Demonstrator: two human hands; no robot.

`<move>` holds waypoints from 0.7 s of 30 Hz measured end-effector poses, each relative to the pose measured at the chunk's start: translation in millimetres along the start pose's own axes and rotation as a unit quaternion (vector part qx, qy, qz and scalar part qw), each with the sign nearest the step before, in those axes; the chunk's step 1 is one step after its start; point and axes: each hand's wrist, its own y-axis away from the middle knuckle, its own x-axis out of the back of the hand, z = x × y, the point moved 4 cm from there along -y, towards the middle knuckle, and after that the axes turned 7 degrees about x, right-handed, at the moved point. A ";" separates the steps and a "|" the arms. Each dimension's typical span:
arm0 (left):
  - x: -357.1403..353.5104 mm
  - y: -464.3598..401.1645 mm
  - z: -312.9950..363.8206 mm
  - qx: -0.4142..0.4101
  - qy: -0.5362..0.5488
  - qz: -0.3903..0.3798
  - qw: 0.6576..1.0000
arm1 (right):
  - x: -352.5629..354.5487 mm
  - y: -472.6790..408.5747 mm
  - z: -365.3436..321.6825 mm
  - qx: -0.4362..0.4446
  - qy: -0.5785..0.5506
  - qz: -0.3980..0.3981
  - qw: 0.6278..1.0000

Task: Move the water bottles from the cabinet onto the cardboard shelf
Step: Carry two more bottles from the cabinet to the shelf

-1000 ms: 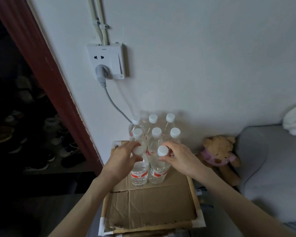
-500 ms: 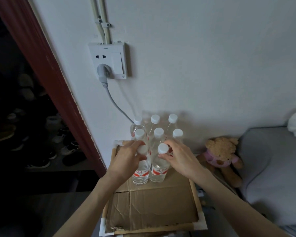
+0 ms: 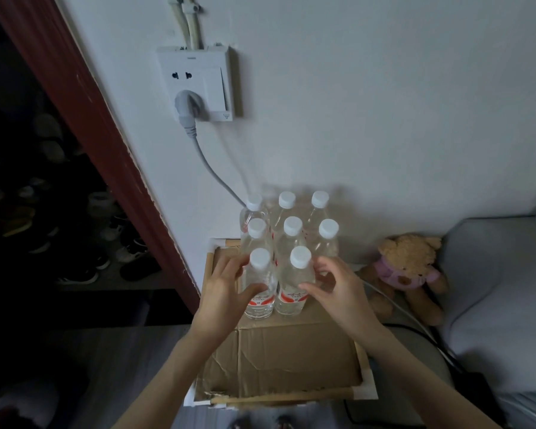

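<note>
Eight water bottles (image 3: 287,252) (white-capped), one cardboard shelf (image 3: 294,357), one teddy bear (image 3: 407,267), two hands (image 3: 226,292).

I see the cardboard shelf (image 3: 291,360) carrying eight upright white-capped water bottles (image 3: 291,243) clustered at its wall-side end.

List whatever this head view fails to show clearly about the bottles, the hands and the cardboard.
- Back rows of water bottles: lower bodies hidden by the front pair.
- Labels on the front pair: print too small and blurred to read.
- Left hand and right hand: whether the fingers touch the bottles is unclear.
- Cardboard shelf: what lies under it is hidden.
- Cabinet: not identifiable.
</note>
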 end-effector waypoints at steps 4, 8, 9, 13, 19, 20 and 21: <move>-10.0 10.6 -11.0 -0.004 -0.009 -0.010 1.000 | -17.0 18.0 10.9 -0.055 -0.073 -0.017 0.996; -20.1 14.9 -15.7 0.035 0.105 -0.013 0.994 | -26.8 17.5 7.6 -0.069 -0.054 0.010 0.996; -21.9 14.6 -17.4 0.040 0.111 -0.005 0.993 | -27.4 17.1 7.4 -0.071 -0.049 0.015 0.996; -26.9 14.0 -23.0 0.026 0.130 -0.010 0.991 | -28.9 18.4 9.6 -0.074 -0.040 0.012 0.996; -27.8 15.8 -24.2 0.008 0.093 -0.038 0.995 | -20.5 13.0 7.8 -0.073 -0.028 -0.046 0.996; -26.7 16.4 -21.0 -0.001 0.070 -0.042 0.997 | -16.3 11.9 6.7 -0.056 -0.013 -0.060 0.997; -24.8 17.0 -17.8 -0.009 0.044 -0.044 0.998 | -10.9 10.7 4.6 -0.034 0.006 -0.070 0.997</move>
